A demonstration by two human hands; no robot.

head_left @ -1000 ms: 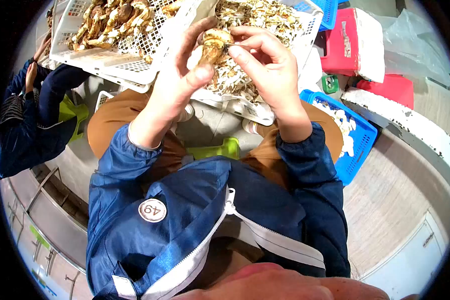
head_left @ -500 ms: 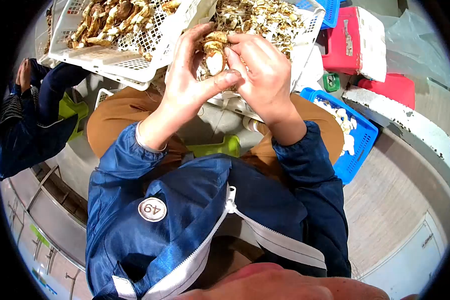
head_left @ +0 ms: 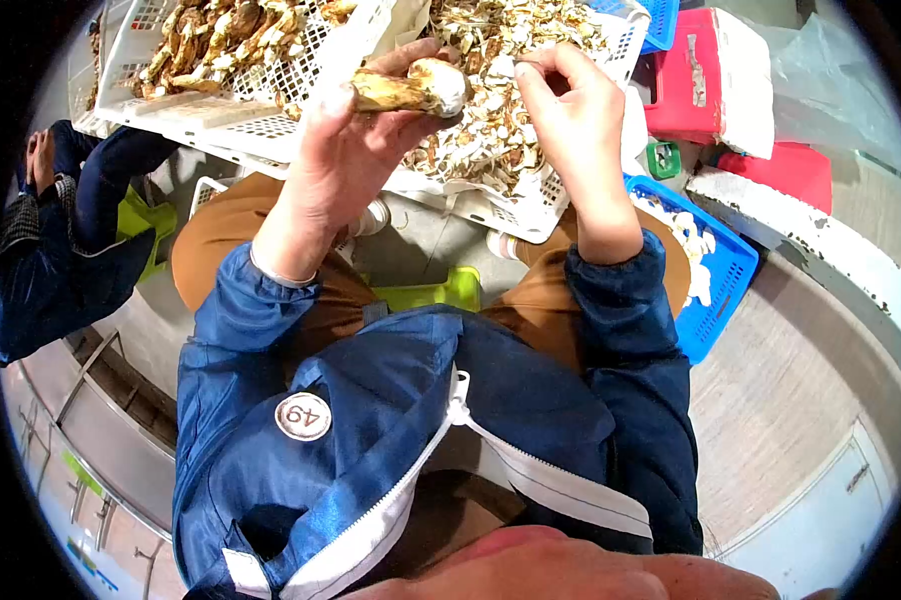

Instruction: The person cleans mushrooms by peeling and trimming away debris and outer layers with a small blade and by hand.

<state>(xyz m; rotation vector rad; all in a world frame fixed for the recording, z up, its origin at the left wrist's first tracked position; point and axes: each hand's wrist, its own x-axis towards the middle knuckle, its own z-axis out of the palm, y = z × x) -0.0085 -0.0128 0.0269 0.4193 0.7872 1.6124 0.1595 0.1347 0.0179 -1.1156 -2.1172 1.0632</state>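
A mushroom [head_left: 396,92] with a yellow-brown stem and a white end lies across the fingers of my left hand [head_left: 336,150], the thumb pressing against it. My right hand [head_left: 591,130] is apart from it, to the right, with thumb and forefinger pinched together. Anything small between those fingertips is not clear. Below both hands, pale and brown mushroom trimmings [head_left: 496,150] fill a white perforated crate [head_left: 538,226]. Left of it, a second white crate [head_left: 261,148] holds several whole brown mushrooms [head_left: 226,45].
A blue basket [head_left: 716,310] with white mushroom pieces [head_left: 693,250] stands by my right knee. Beyond it are a red box [head_left: 686,85] and a white ledge [head_left: 801,225]. A green stool [head_left: 431,290] is between my legs. Another person's hands [head_left: 41,160] are at far left.
My right hand has come away from the mushroom and moved right. My left hand has shifted slightly left and now holds the mushroom alone, turned sideways.
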